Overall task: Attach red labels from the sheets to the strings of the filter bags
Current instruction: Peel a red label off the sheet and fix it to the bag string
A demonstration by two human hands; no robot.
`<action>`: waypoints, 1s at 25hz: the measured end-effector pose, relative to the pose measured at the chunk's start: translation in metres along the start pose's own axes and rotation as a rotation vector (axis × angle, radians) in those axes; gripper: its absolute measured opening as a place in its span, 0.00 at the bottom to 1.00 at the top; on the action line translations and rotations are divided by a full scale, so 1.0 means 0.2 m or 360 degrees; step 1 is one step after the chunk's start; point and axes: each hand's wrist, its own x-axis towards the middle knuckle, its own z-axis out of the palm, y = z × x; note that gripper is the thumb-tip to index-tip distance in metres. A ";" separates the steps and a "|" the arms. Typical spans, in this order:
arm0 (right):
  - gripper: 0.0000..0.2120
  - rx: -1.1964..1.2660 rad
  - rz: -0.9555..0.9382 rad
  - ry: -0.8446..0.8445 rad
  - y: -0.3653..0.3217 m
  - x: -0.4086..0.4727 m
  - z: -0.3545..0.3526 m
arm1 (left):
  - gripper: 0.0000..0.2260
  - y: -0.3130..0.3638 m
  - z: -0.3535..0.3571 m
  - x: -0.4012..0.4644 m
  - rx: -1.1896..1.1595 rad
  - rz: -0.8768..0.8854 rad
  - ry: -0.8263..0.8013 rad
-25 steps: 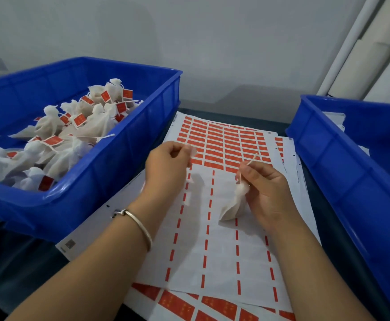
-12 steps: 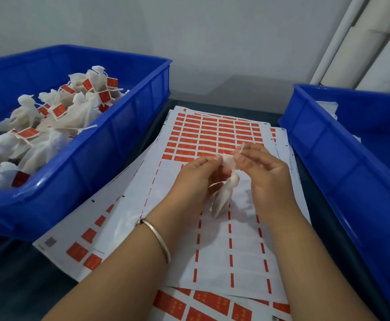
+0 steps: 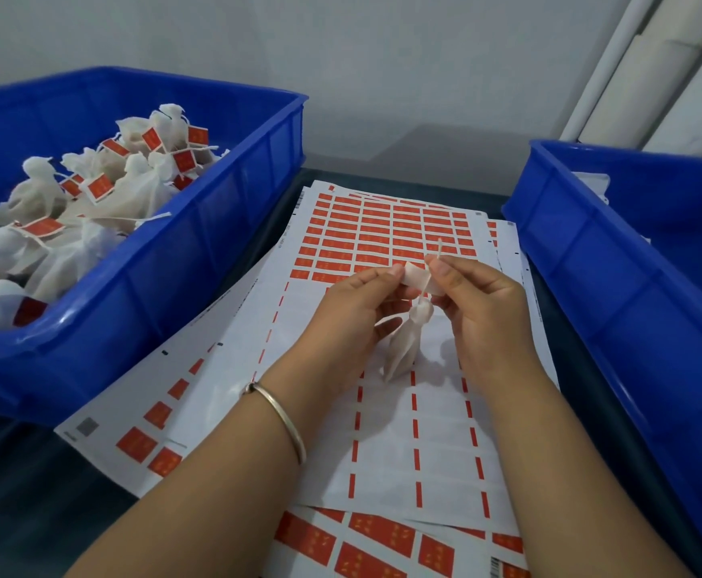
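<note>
A white filter bag [image 3: 403, 344] hangs between my hands above the label sheet [image 3: 387, 235], whose far half still carries rows of red labels. My left hand [image 3: 353, 314] pinches a peeled label [image 3: 418, 279], its pale back facing me. My right hand [image 3: 478, 302] pinches the bag's string [image 3: 435, 260] against that label, and the string's end sticks up past my fingertips. The near half of the sheet shows only empty white backing with red strips.
A blue bin [image 3: 174, 260] on the left holds several labelled filter bags [image 3: 90, 210]. Another blue bin [image 3: 616, 277] stands on the right, its contents mostly hidden. More label sheets [image 3: 366, 544] lie underneath, toward me and to the left.
My left hand lifted off the sheet with a label and came over to my right hand. The bag rose off the sheet, and the string now lies across the label.
</note>
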 end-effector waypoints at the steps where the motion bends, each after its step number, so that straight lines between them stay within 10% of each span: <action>1: 0.09 -0.0009 -0.0004 0.0011 0.00 0.00 0.00 | 0.07 0.00 0.00 0.00 -0.0009 -0.0006 0.0005; 25: 0.08 0.0177 0.0106 -0.0025 -0.01 0.00 0.00 | 0.04 -0.01 -0.02 0.00 0.0007 0.0044 -0.0303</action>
